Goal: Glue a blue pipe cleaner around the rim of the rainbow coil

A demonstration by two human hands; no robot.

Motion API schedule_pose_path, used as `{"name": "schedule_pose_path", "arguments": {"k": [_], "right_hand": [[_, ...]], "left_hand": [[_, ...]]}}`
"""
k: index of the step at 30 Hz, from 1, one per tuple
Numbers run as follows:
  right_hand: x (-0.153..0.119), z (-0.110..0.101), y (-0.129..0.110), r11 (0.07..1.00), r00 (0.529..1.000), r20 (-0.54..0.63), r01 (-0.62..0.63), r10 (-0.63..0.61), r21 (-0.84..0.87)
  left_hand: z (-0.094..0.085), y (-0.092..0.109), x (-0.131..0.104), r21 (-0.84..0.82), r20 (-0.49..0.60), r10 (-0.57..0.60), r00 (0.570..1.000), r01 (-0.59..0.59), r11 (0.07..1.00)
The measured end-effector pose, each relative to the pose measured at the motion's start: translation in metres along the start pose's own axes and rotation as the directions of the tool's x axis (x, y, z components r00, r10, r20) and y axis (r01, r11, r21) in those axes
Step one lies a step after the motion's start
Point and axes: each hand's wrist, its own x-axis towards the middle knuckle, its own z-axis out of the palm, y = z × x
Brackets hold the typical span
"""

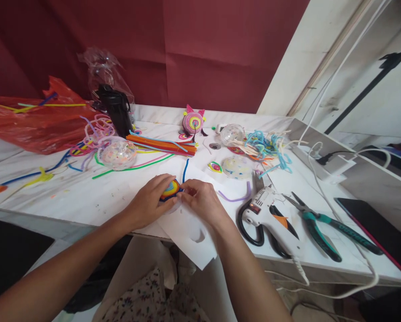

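My left hand [149, 199] is closed round a flat disc of coiled pipe cleaner [169, 189], with rings of yellow, orange, red and dark blue. Part of the disc is hidden under the fingers. At its right edge my right hand [200, 199] pinches the dark blue outer strand. A blue pipe cleaner end [186, 171] sticks up just beyond the right fingertips; whether it is the same strand I cannot tell. Below both hands lies a white paper sheet [187, 239], overhanging the table's front edge.
To the right lie a white glue gun [270, 219] over black-handled scissors [249, 228], green-handled pliers [321, 219] and a black tablet [374, 228]. Behind are orange pipe cleaners [160, 144], clear plastic domes [118, 154], and a pink eared figure [193, 123]. A red bag [35, 127] sits left.
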Motion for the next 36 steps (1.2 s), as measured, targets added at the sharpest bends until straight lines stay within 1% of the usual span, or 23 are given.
{"name": "schedule_pose_path", "arguments": {"k": [5, 9, 13, 18, 24, 27, 30, 33, 36], "right_hand": [[0.000, -0.001, -0.002, 1.000, 1.000, 0.010, -0.017, 0.018, -0.023], [0.000, 0.000, -0.003, 0.999, 0.999, -0.006, -0.033, 0.033, -0.021], [-0.001, 0.002, -0.007, 0.997, 0.997, -0.007, -0.077, 0.076, -0.013], [-0.001, -0.001, -0.016, 0.994, 0.995, 0.026, -0.090, 0.092, -0.069], [0.003, -0.011, -0.023, 0.990, 0.992, 0.090, -0.079, 0.090, -0.119], [0.005, -0.012, -0.020, 0.994, 0.991, 0.104, -0.073, 0.082, -0.082], [0.005, -0.011, -0.015, 0.998, 0.994, 0.093, -0.062, 0.063, -0.012], [0.005, -0.009, -0.009, 0.997, 0.996, 0.071, -0.055, 0.051, 0.055], [0.005, -0.008, -0.004, 0.992, 0.996, 0.067, -0.064, 0.057, 0.111]], "left_hand": [[0.002, -0.001, 0.003, -0.002, 0.002, 0.030, 1.000, -0.030, 1.000], [0.000, -0.004, 0.008, -0.017, 0.043, 0.047, 0.998, -0.046, 0.999], [-0.001, -0.012, 0.012, -0.032, 0.089, 0.070, 0.994, -0.067, 0.997], [-0.006, -0.018, 0.015, -0.041, 0.125, 0.148, 0.981, -0.144, 0.989], [-0.016, -0.016, 0.028, -0.052, 0.183, 0.234, 0.955, -0.228, 0.972], [-0.017, -0.017, 0.033, -0.056, 0.192, 0.263, 0.946, -0.257, 0.965], [-0.013, -0.021, 0.033, -0.054, 0.177, 0.297, 0.938, -0.292, 0.955], [-0.007, -0.026, 0.030, -0.050, 0.149, 0.327, 0.933, -0.323, 0.945], [0.000, -0.030, 0.027, -0.045, 0.095, 0.339, 0.936, -0.336, 0.941]]}}
